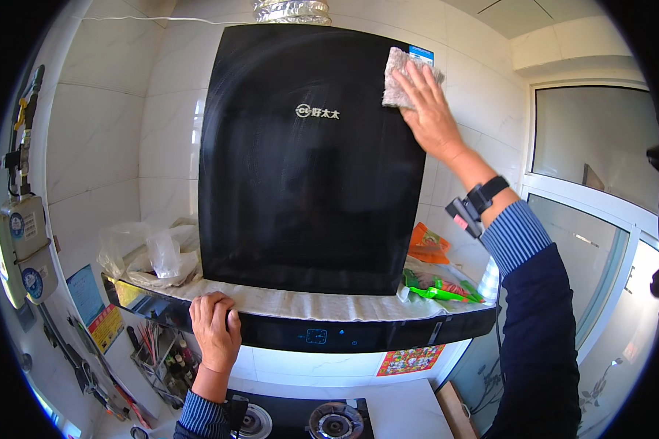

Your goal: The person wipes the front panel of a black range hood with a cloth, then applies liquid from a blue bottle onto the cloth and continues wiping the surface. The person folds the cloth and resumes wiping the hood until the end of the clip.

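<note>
My right hand (pixel 429 112) is raised with its palm and fingers flat on a light fluffy cloth (pixel 398 82). The cloth lies against the upper right corner of a range hood's black front panel (pixel 313 181), beside a blue label. Faint curved streaks mark the panel's upper left. Lower down, my left hand (pixel 215 329) rests with bent fingers on the front edge of the hood's ledge, which bears a pale cloth cover (pixel 307 304). The black control strip (pixel 285 333) below shows a lit display.
Plastic bags (pixel 162 258) lie on the ledge's left; orange and green packages (pixel 445 285) are at its right. Below are a gas stove (pixel 335 420) and a rack of bottles (pixel 170 362). A gas meter (pixel 24 247) hangs left; a framed glass door (pixel 587 241) stands right.
</note>
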Tool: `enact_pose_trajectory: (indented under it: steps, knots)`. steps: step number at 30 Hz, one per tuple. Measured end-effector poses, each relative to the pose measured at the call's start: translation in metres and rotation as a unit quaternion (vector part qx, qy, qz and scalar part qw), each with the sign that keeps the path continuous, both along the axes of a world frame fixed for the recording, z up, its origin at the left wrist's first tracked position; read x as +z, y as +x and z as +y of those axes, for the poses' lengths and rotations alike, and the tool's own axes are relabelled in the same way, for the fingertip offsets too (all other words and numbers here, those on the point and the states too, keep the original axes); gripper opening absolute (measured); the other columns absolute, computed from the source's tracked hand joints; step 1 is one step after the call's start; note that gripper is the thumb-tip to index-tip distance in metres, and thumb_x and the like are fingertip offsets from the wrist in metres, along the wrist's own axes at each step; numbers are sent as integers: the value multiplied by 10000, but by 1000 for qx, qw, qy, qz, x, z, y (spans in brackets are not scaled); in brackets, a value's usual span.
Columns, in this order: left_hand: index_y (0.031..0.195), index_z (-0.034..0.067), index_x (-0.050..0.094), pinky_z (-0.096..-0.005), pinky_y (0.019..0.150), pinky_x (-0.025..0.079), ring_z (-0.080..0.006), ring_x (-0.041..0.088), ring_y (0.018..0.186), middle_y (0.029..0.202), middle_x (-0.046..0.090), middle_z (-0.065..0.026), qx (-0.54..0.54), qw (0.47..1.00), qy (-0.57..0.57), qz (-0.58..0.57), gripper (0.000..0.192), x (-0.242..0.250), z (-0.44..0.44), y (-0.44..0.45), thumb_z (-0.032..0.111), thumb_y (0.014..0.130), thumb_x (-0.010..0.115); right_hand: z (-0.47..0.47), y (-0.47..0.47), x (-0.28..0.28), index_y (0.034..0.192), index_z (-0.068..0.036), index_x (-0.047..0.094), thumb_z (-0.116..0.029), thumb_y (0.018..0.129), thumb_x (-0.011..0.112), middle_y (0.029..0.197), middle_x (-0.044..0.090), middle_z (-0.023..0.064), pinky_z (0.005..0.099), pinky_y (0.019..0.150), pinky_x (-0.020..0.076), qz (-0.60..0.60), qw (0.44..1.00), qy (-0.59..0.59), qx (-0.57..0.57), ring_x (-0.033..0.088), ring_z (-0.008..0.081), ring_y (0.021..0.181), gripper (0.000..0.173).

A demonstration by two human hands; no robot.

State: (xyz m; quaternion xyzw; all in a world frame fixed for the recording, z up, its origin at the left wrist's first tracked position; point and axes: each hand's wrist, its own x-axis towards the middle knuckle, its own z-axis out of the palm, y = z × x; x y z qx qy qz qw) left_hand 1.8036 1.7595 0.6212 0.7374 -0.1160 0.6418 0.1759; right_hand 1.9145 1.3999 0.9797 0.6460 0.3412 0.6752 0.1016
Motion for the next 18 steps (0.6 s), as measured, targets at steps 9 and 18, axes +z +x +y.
enact_pose_trajectory:
  steps: [9,18]
  knots:
    - [944,1,609,-456,918,436,-352,542,966,1018,576,-151,-3,1000,-2,3,114,2,-2,-2,71,856,631,8,-18,-106,1526,-225,449,-46,737,767,1638,340,103,568,1228,250,91,985,-148,2,269,365,1532,870]
    - [930,5,616,-470,943,435,-357,552,975,1017,580,-155,-16,1000,-3,0,145,3,-1,-3,34,792,652,63,47,44,1596,-190,319,-299,981,585,1661,261,190,622,1216,145,-56,967,249,-21,177,470,1529,679]
